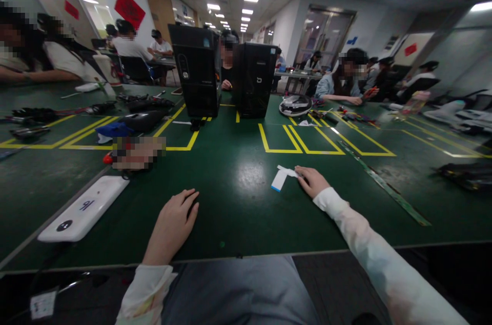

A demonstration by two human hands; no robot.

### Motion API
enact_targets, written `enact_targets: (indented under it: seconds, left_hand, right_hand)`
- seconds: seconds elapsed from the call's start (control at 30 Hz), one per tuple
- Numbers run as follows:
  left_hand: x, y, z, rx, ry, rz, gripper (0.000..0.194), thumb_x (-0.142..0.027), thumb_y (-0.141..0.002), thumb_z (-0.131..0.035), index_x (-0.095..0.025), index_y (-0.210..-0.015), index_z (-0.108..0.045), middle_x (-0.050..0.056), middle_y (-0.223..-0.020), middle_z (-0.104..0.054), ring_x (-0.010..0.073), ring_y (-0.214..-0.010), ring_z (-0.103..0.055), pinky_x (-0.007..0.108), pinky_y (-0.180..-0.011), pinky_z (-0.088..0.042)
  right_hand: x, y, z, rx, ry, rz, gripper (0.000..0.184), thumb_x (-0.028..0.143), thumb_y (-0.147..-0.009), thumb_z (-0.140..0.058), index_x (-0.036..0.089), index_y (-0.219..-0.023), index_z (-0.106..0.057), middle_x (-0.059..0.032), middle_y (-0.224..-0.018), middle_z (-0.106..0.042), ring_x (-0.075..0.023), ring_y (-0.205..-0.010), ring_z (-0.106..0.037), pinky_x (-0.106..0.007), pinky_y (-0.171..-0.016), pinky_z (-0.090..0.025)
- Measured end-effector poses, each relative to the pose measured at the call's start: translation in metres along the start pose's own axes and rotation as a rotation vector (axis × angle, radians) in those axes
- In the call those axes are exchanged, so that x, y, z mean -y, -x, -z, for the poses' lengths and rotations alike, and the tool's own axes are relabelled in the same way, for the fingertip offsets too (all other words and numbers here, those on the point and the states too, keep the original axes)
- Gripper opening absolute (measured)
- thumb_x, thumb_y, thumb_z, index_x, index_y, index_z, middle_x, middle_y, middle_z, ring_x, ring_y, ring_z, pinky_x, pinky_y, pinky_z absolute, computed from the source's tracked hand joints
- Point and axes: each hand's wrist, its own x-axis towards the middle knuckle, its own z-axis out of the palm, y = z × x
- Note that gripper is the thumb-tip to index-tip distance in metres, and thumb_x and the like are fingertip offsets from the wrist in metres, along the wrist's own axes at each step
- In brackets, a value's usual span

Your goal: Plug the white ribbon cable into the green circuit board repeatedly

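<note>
Left hand (172,225) lies loosely spread near the front edge of the worktop (246,227); right hand (312,181) touches one end of a blue-tipped white strip (279,179) lying well in from that edge — pinching it or not, I cannot tell.

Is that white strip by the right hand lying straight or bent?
Bent: the white strip turns a sharp corner, one part reaching the right hand, the other ending in a blue edge.
</note>
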Motion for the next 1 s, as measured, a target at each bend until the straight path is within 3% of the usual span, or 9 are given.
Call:
enact_targets:
  seconds: [0.2, 0.33, 0.43, 0.83, 1.0]
  left_hand:
    - [-0.001, -0.001, 0.0, -0.025, 0.004, -0.007, 0.041, -0.035, -0.093, -0.038, -0.013, -0.118, -0.062, 0.015, -0.122, -0.063, 0.0278, -0.114, -0.057, 0.045, -0.1, -0.045]
    - [-0.001, -0.001, 0.001, -0.003, 0.001, -0.003, 0.041, -0.034, -0.093, -0.037, -0.013, -0.118, -0.062, 0.015, -0.123, -0.062, 0.0273, -0.114, -0.057, 0.045, -0.1, -0.045]
    - [-0.001, -0.002, 0.001, 0.019, -0.003, 0.011, 0.041, -0.034, -0.094, -0.037, -0.013, -0.12, -0.062, 0.014, -0.124, -0.062, 0.0275, -0.116, -0.056, 0.046, -0.1, -0.044]
    - [0.001, -0.001, -0.001, 0.025, 0.007, 0.021, 0.041, -0.035, -0.093, -0.038, -0.016, -0.119, -0.062, 0.013, -0.125, -0.062, 0.0277, -0.116, -0.056, 0.047, -0.1, -0.045]
    - [-0.001, -0.001, 0.001, 0.019, 0.011, 0.021, 0.041, -0.035, -0.093, -0.038, -0.014, -0.119, -0.062, 0.014, -0.124, -0.062, 0.0276, -0.115, -0.056, 0.046, -0.099, -0.045]
  right_hand:
    - [0.097, -0.039, -0.026, -0.002, -0.171, 0.333, 0.034, 0.027, -0.092, -0.042, 0.012, -0.114, -0.063, -0.015, -0.12, -0.063, -0.0242, -0.111, -0.056, -0.044, -0.094, -0.047]
    - [0.153, -0.041, -0.033, 0.047, -0.244, 0.476, 0.032, 0.026, -0.091, -0.045, 0.016, -0.119, -0.059, -0.0125, -0.125, -0.06, -0.0233, -0.112, -0.055, -0.043, -0.094, -0.046]
    - [0.178, -0.037, -0.032, 0.082, -0.272, 0.511, 0.034, 0.025, -0.091, -0.046, 0.017, -0.123, -0.057, -0.0117, -0.13, -0.057, -0.0237, -0.117, -0.052, -0.044, -0.096, -0.045]
    - [0.184, -0.028, -0.021, 0.217, -0.287, 0.525, 0.047, 0.025, -0.089, -0.048, 0.023, -0.136, -0.048, -0.0066, -0.144, -0.045, -0.0228, -0.131, -0.043, -0.046, -0.105, -0.036]
    - [0.182, -0.025, -0.027, 0.186, -0.327, 0.535, 0.052, 0.024, -0.087, -0.049, 0.021, -0.138, -0.044, -0.008, -0.146, -0.042, -0.0224, -0.133, -0.04, -0.046, -0.106, -0.036]
